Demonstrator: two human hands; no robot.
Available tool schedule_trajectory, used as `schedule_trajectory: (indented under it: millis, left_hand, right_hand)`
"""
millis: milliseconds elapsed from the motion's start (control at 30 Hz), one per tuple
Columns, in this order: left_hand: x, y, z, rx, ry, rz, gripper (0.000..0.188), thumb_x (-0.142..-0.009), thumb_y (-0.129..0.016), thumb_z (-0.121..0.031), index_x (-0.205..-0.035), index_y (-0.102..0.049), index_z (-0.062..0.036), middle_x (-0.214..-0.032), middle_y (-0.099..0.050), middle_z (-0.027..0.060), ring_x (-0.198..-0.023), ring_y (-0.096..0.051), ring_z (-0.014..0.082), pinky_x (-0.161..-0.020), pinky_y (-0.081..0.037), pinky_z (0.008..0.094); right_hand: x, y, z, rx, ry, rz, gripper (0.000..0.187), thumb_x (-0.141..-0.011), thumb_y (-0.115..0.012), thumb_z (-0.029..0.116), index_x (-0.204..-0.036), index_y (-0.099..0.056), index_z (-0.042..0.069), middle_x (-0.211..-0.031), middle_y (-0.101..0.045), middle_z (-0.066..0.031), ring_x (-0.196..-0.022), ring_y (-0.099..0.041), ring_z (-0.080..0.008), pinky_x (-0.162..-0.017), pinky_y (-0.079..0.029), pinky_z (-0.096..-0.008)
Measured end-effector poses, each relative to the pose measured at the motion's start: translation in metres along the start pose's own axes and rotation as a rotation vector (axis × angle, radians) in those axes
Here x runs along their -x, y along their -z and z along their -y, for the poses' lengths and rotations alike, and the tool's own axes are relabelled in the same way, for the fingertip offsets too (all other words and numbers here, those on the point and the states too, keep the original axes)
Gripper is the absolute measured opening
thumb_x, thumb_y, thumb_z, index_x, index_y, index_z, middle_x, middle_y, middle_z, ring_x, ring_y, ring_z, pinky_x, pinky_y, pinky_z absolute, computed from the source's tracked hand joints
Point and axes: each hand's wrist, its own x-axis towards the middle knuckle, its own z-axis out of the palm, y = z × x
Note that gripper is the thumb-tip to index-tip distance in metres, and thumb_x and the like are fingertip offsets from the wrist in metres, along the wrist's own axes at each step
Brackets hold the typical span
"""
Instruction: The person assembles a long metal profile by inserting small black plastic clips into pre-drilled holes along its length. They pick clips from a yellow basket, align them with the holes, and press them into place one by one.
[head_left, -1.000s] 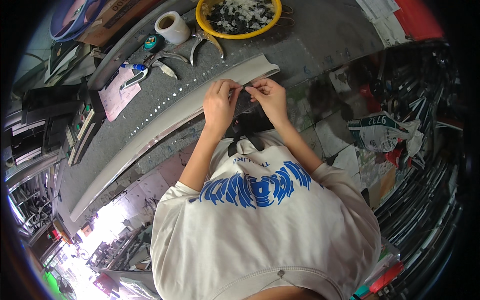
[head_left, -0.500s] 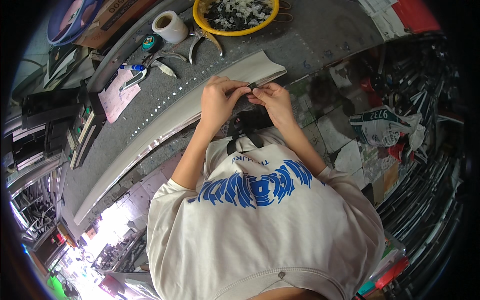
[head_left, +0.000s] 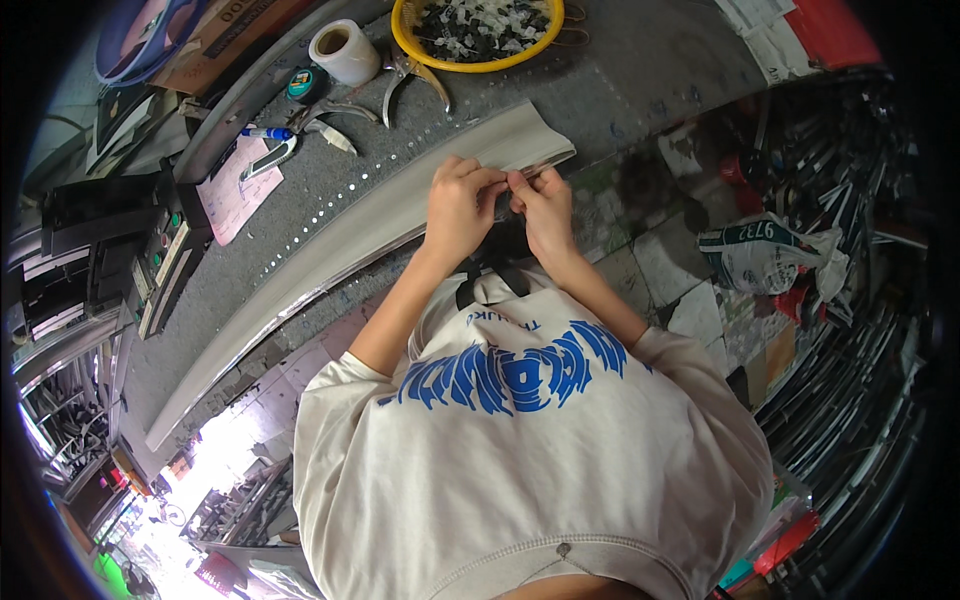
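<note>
A long, pale grey metal-like strip [head_left: 370,225] lies slantwise along the bench's near edge, its wide end by my hands. At its near edge, my left hand [head_left: 460,212] has thumb and fingers pinched together. Close beside it, my right hand [head_left: 546,215] pinches at the same edge, fingertips almost meeting the left ones. Whatever small thing lies between the fingertips is covered by them. Both forearms reach up from below, in front of my light shirt.
Past the strip stand a yellow basket [head_left: 480,66] of small clear and black pieces, a white roll [head_left: 346,55], pliers [head_left: 390,92], a tape measure [head_left: 301,84] and a utility knife [head_left: 268,158] on pink paper [head_left: 240,205]. A printed bag [head_left: 758,256] and long dark profiles lie rightward.
My left hand has shifted right, and both hands have closed in on the strip's edge. The small dark piece seen between my fingers earlier is now hidden.
</note>
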Motion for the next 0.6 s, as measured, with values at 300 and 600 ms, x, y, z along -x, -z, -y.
schedule_trajectory:
  millis: [300,600]
  left_hand:
    - [-0.05,0.017,0.074,-0.049,0.225,0.019,0.018,-0.081,-0.074,-0.022,-0.09,-0.076,-0.0063,-0.085,-0.071,0.0126,-0.079,-0.068,0.0309,-0.072,-0.053,0.0404]
    - [-0.064,0.02,0.1,-0.147,0.322,0.335,0.026,-0.087,-0.07,-0.029,-0.094,-0.073,-0.0047,-0.089,-0.072,0.0154,-0.081,-0.069,0.0337,-0.07,-0.053,0.0409]
  right_hand:
    - [0.0,0.048,0.019,0.342,-0.441,0.418,0.026,-0.099,-0.06,0.023,-0.106,-0.067,-0.001,-0.083,-0.064,-0.0043,-0.068,-0.059,-0.0092,-0.058,-0.048,-0.0227]
    - [-0.002,0.093,0.031,1.126,0.031,0.209,0.019,-0.096,-0.06,0.015,-0.101,-0.07,-0.001,-0.077,-0.067,-0.0057,-0.061,-0.06,-0.0084,-0.056,-0.047,-0.0225]
